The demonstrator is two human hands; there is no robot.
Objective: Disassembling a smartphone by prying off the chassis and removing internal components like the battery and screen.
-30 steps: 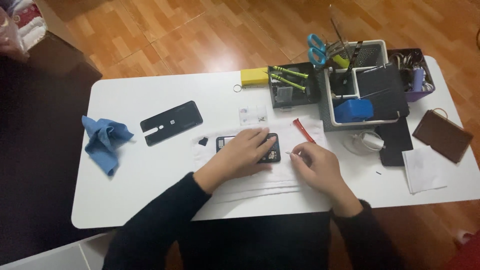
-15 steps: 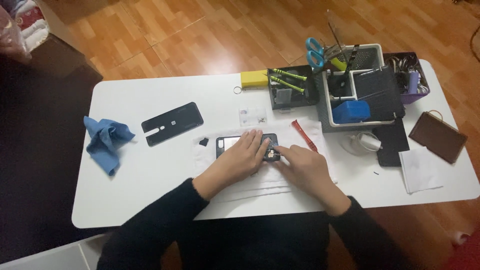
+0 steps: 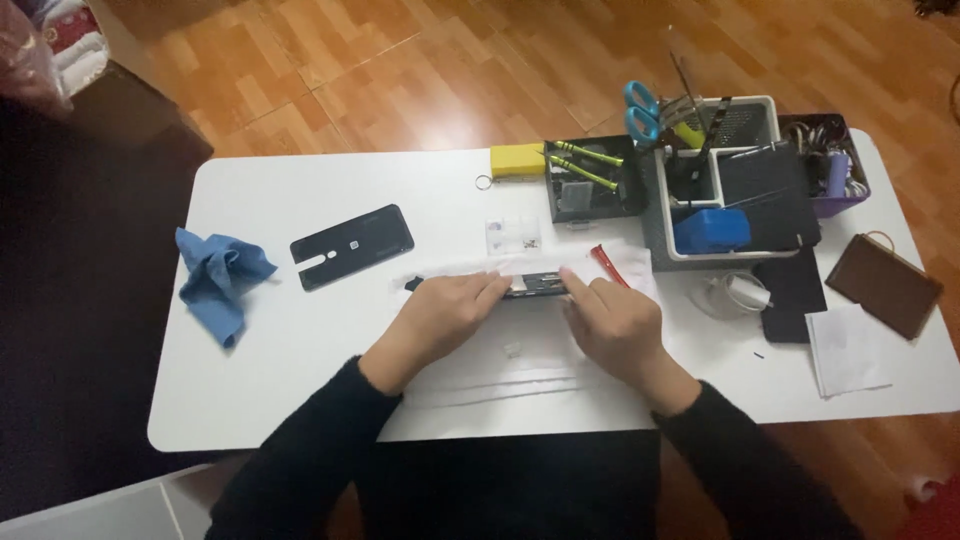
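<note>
A: Where the white table (image 3: 300, 380) runs out to the left of the phone body (image 3: 535, 287): crumpled blue cloth (image 3: 222, 278), well apart from it. Closer in, a black phone back cover (image 3: 352, 246), flat, camera cutouts up, near but not touching.

B: And at the phone body itself?

A: Tilted up on its long edge, over white paper sheets (image 3: 500, 375). Left hand (image 3: 440, 315) closed on its left end, fingers wrapped over the top edge. Right hand (image 3: 612, 318) pinching the right end, fingertips on the edge; whether anything else sits in that hand, cannot tell.

B: Beyond it, to the right?

A: Just behind, a small clear screw tray (image 3: 512, 234); a red pry tool (image 3: 607, 265) just beside the right end. Further back, a yellow block (image 3: 517, 160), black tool tray (image 3: 590, 180), grey-white organiser (image 3: 730, 180) with blue-handled scissors (image 3: 640, 108). Far right, well apart, a brown leather wallet (image 3: 883, 285).
</note>
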